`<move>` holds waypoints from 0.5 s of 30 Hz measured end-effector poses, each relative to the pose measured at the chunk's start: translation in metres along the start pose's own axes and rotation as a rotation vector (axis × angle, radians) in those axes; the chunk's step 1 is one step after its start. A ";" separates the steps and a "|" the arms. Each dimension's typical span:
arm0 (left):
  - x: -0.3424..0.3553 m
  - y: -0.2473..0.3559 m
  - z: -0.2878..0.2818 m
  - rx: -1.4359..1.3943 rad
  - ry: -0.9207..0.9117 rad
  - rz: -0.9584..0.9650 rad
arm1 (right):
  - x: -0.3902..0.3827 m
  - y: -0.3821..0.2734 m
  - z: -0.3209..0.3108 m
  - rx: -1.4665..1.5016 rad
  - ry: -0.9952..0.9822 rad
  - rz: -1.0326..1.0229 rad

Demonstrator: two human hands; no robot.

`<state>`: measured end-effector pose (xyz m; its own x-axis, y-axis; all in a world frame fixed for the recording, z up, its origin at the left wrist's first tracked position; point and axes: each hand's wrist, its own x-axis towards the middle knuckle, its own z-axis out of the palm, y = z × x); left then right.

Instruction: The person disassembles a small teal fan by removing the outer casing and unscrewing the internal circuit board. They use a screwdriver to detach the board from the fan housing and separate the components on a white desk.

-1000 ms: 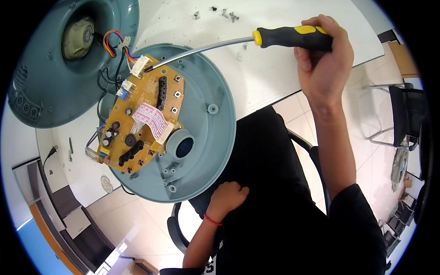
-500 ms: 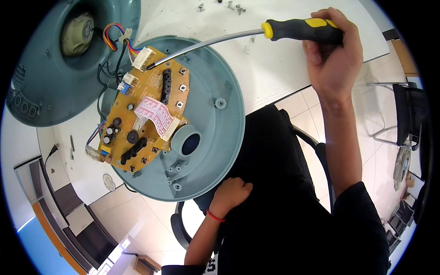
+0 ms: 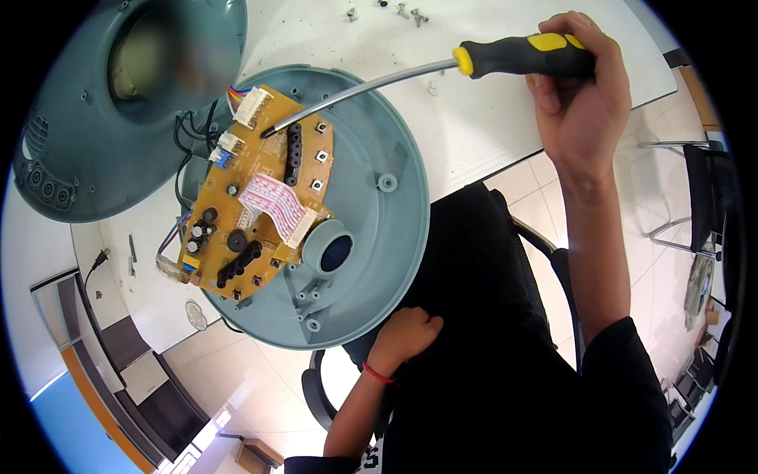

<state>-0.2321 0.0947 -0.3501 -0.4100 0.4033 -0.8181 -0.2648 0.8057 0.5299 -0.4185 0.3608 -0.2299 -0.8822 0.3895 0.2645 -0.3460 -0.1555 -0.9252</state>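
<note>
In my right hand (image 3: 588, 103) is a screwdriver (image 3: 521, 57) with a black and yellow handle, held with the fingers round it. Its long shaft slopes down to the left, and the tip is over the yellow-brown circuit board (image 3: 272, 146), near a white connector (image 3: 253, 107); whether it touches cannot be told. The board lies tilted on a round grey-green plastic housing (image 3: 371, 261), with a pink-and-white ribbon cable (image 3: 272, 201) across it. My left hand (image 3: 407, 340), with a red bracelet, rests curled on my lap beside the housing's near rim, holding nothing visible.
A second grey-green shell (image 3: 63, 174) lies at the far left, its round opening partly blurred; wires join it to the board. Loose screws (image 3: 414, 16) are scattered on the white table (image 3: 482, 118). A power plug (image 3: 101, 257) lies at left. A black chair (image 3: 699, 189) stands at right.
The screwdriver tip has shifted slightly down, from beside the white connector to lower on the board. The view has moved a little; my left hand stays on my lap.
</note>
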 end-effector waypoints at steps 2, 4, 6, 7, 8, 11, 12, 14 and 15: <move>-0.002 0.006 -0.004 -0.009 -0.031 -0.027 | 0.000 -0.002 0.001 0.002 0.005 0.013; -0.001 0.004 -0.003 -0.019 -0.019 -0.008 | 0.000 -0.004 0.003 0.013 0.007 0.036; 0.001 -0.006 0.004 -0.030 0.036 0.055 | 0.001 -0.003 0.003 0.007 0.019 0.035; 0.002 -0.008 0.006 -0.037 0.035 0.058 | 0.001 -0.002 0.002 0.004 0.024 0.035; 0.002 -0.008 0.005 -0.040 0.032 0.061 | 0.001 -0.001 0.001 0.006 0.012 0.033; 0.003 -0.008 0.005 -0.042 0.027 0.063 | 0.002 -0.001 -0.004 0.003 -0.043 0.027; 0.003 -0.008 0.005 -0.044 0.029 0.060 | 0.003 -0.001 -0.004 -0.001 -0.075 0.027; 0.001 -0.004 0.002 -0.052 0.018 0.042 | 0.007 -0.001 -0.008 0.010 -0.173 0.018; 0.000 -0.003 0.001 -0.056 0.011 0.035 | 0.009 0.001 -0.013 0.025 -0.238 0.010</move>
<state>-0.2303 0.0930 -0.3516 -0.4297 0.4257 -0.7963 -0.2987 0.7653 0.5702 -0.4227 0.3761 -0.2317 -0.9349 0.1632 0.3151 -0.3424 -0.1818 -0.9218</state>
